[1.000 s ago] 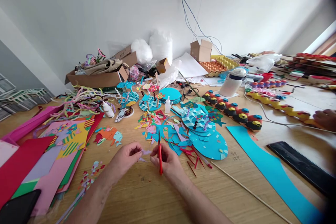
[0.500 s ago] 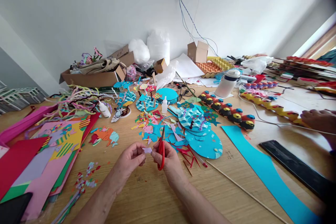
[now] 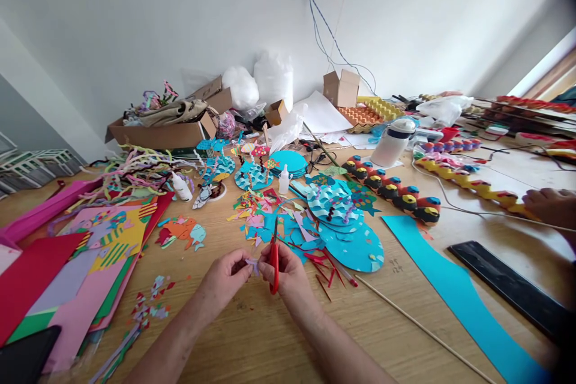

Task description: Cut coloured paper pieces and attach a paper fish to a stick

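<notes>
Between my two hands is a small piece of lilac paper (image 3: 253,266). My left hand (image 3: 231,273) pinches its left side, fingers closed. My right hand (image 3: 288,270) is wrapped around red-handled scissors (image 3: 275,267), whose blades point away from me and look closed. The fingertips of that hand also touch the paper's right side. Just beyond lie blue paper scraps (image 3: 265,226) and a heap of small multicoloured cuttings (image 3: 247,201). Orange and blue paper fish (image 3: 182,232) rest to the left of my hands.
Coloured sheets (image 3: 67,288) are stacked at left. Blue discs with wave strips (image 3: 351,246), a glue bottle (image 3: 284,180) and a wooden stick (image 3: 418,324) lie around the middle and right. Another person's hand (image 3: 551,207) rests at the right edge, near a black phone-like slab (image 3: 504,282).
The lilac paper has turned between my fingers and my hands have drawn slightly closer together. The scissors stand more upright in view. The whole view has shifted a little.
</notes>
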### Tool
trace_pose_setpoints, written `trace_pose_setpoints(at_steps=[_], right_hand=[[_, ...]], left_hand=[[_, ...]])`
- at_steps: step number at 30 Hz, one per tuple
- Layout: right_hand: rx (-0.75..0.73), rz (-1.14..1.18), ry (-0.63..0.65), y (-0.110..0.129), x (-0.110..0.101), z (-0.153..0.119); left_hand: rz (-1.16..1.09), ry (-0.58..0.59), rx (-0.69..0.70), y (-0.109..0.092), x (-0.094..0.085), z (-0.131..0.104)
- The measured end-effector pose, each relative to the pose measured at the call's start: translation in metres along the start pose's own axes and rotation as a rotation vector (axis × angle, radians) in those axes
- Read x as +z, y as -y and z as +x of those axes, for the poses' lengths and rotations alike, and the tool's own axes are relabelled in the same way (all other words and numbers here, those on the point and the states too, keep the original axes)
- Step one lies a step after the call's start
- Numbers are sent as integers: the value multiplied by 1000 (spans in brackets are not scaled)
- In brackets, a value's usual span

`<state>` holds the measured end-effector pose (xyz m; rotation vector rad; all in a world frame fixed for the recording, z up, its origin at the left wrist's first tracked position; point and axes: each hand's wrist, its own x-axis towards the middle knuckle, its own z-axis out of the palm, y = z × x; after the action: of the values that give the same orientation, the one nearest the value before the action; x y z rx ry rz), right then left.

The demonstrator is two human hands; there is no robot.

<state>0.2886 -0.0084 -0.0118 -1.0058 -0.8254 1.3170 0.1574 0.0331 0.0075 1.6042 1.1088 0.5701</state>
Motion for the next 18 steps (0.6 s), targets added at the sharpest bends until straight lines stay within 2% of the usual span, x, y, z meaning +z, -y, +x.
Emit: trace_pose_setpoints(at_steps=[4,9,18], right_hand=[[12,-43,20,-1,0,0],[24,33,8,2,0,-1],[54,6,19,1,0,-1]], left_hand=[[41,16,24,-1,1,0],[-103,21,9,2,7,0],[-142,-46,-29,-4,8,-5]])
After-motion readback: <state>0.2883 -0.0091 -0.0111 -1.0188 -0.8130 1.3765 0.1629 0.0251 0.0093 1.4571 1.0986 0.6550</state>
